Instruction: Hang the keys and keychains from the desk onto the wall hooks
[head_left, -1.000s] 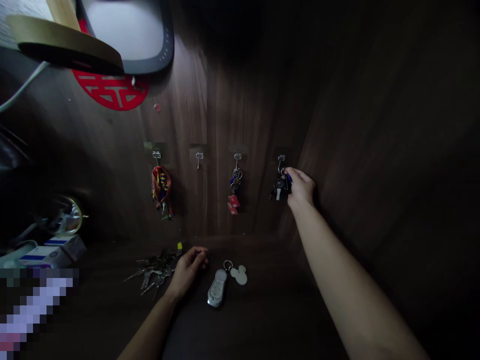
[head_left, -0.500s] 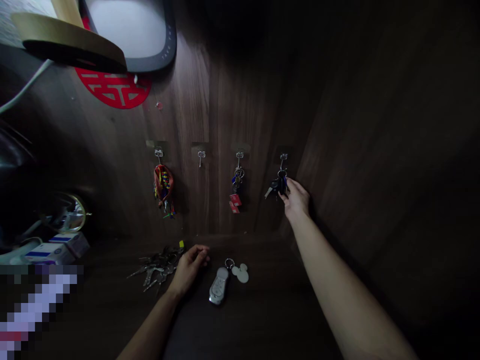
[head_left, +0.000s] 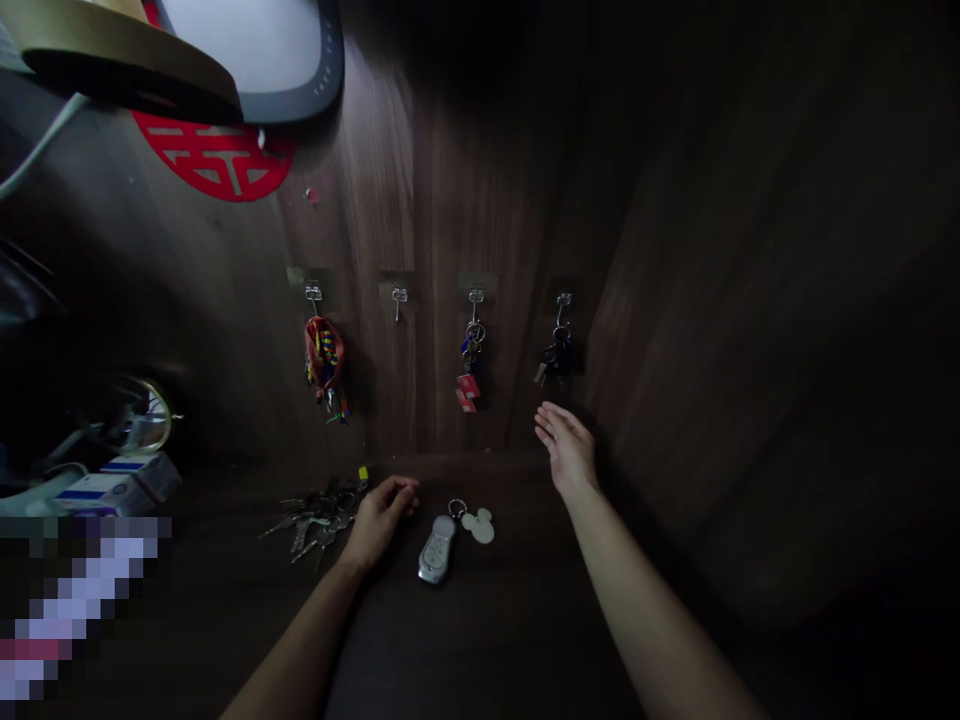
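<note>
My right hand (head_left: 568, 447) is in the air just below the far-right hook, its fingers stretched out and holding nothing. Above its fingertips a bunch of dark keys (head_left: 556, 358) hangs by its ring from that hook (head_left: 563, 302). My left hand (head_left: 381, 515) rests on the wooden surface with its fingers curled in, and nothing shows in them. Beside it on the left lies a heap of metal keys (head_left: 319, 525) with a yellow tag. To its right is a silver remote key fob (head_left: 437, 550) whose ring carries a pale, mouse-head-shaped tag (head_left: 479, 525).
On the wooden back panel, a colourful beaded pouch (head_left: 325, 355) and keys with red tags (head_left: 468, 385) hang from other hooks; one hook (head_left: 399, 300) is bare. White-and-blue boxes (head_left: 112, 490) and a round gold-rimmed object (head_left: 154, 415) stand left. A roll of tape (head_left: 127, 50) is at upper left.
My right hand has come away from the dark keys and moved down, its fingers opening out. Those keys now hang freely on the hook. My left hand has stayed by the heap.
</note>
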